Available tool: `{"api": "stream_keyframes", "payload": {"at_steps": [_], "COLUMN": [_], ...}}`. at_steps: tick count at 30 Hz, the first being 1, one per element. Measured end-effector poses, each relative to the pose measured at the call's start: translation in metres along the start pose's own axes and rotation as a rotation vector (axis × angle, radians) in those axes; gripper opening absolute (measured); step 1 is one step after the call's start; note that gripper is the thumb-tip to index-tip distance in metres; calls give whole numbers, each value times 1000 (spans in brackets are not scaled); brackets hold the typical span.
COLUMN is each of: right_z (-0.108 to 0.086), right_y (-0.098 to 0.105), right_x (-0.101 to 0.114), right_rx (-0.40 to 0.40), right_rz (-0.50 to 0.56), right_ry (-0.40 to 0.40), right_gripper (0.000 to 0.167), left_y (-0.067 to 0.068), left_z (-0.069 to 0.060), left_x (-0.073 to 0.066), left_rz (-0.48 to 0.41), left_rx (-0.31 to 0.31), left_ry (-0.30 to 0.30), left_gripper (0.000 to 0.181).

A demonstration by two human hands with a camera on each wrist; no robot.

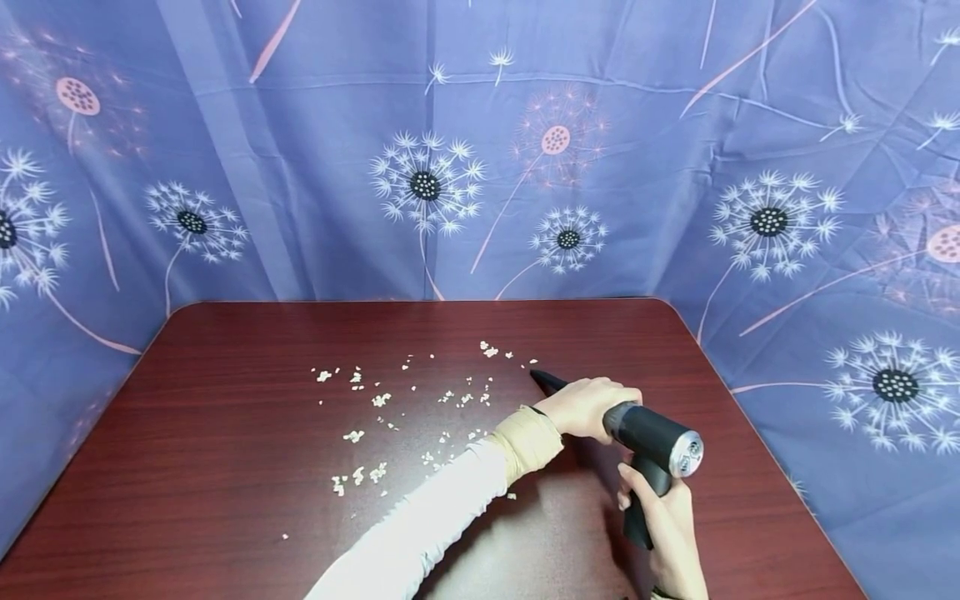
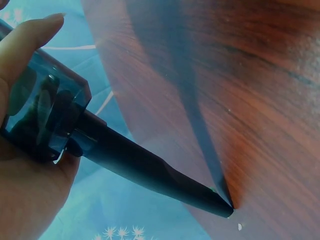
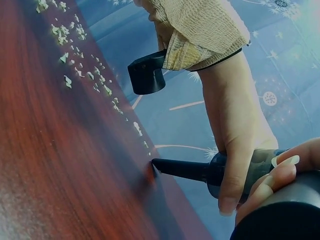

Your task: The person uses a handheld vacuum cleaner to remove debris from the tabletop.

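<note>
Black vacuum (image 1: 651, 432), partly hidden by the left hand (image 1: 587, 408).

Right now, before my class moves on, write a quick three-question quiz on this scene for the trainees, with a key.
1. Short answer: Which hand grips the handle of the black handheld vacuum?
2. True or false: The pale crumbs are heaped in one neat pile.
3. Fill the gap: The left hand holds the vacuum between its handle and its ____.

Key:
1. The right hand.
2. False; the pale crumbs lie scattered across the table.
3. Nozzle.
</note>
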State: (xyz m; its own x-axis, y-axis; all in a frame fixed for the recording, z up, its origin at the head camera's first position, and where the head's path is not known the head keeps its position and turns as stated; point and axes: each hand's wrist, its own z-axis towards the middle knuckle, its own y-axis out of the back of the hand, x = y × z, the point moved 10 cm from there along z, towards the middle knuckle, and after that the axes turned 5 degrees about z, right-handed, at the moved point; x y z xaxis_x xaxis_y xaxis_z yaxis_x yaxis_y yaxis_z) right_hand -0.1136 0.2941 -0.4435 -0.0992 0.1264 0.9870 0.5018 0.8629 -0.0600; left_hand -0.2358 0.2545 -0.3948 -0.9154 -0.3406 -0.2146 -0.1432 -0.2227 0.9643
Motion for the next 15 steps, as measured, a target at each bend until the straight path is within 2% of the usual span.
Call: {"api": "stream_keyframes", "payload": {"at_steps": [6,15], "right_z": [3,9], "right_y": [0,-2], "right_x": [0,4], "right_rx": [-9,17], "right_rz": [-11,-19], "right_ry": [-13,9], "right_gripper": [14,12], "left_y": [1,1], "left_z": [1,5], "left_x": [3,8], "left_rz": [-16,-19], "left_rx": [-2,-5], "left_ry": [4,14], "left_gripper": [46,46]}}
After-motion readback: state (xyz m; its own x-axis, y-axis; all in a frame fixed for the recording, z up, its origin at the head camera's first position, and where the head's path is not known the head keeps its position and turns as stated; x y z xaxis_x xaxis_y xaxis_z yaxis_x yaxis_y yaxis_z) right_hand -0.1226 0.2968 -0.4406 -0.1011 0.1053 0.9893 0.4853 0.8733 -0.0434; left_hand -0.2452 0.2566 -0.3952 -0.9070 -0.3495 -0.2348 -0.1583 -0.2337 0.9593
